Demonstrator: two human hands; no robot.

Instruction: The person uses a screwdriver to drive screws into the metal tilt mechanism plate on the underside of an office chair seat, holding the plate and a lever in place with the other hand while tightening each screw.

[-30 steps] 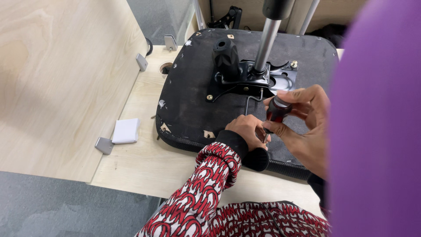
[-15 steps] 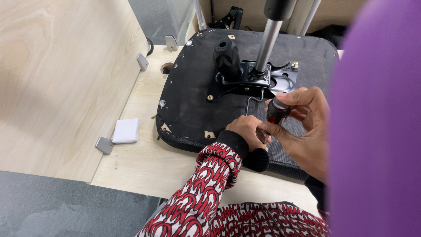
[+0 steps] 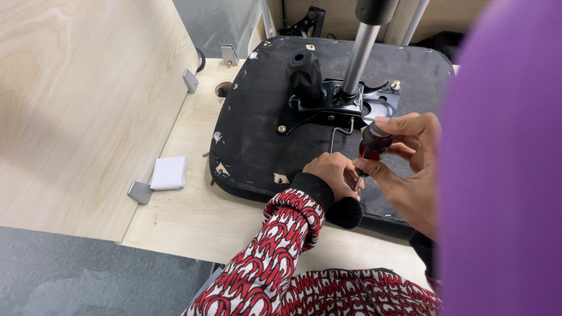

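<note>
An upturned black chair seat (image 3: 263, 134) lay flat on the light wood counter (image 3: 193, 205), filling its far right part and reaching close to the near edge. A black metal mechanism plate (image 3: 333, 105) was bolted at the seat's middle, with a chrome gas-lift column (image 3: 358, 55) rising from it toward the far edge and a black knob (image 3: 303, 73) just left of the column. A thin bent wire lever (image 3: 338, 131) hung off the plate's near side.

The right hand (image 3: 410, 158) was closed around a screwdriver (image 3: 370, 149) with a dark red and black handle, fingers wrapped over the top of the handle, tool standing near upright over the seat's near right part. The left hand (image 3: 333, 172), in a red-and-white patterned sleeve (image 3: 275, 246) with a black cuff, sat just beside it, fingers pinched shut on the screwdriver's shaft low down near the tip. The tip itself and any screw under it were hidden by the fingers; contact with the seat could not be told.

A small white block (image 3: 170, 172) lay near the counter's left edge, well apart from the seat, touching a grey metal bracket (image 3: 140, 192). Two more grey brackets (image 3: 191, 81) stood along the left edge against the wooden side panel (image 3: 76, 99). A round cable hole (image 3: 222, 89) sat near the far left corner, just beside the seat. A purple blur (image 3: 503, 164) covered the right of the view.
</note>
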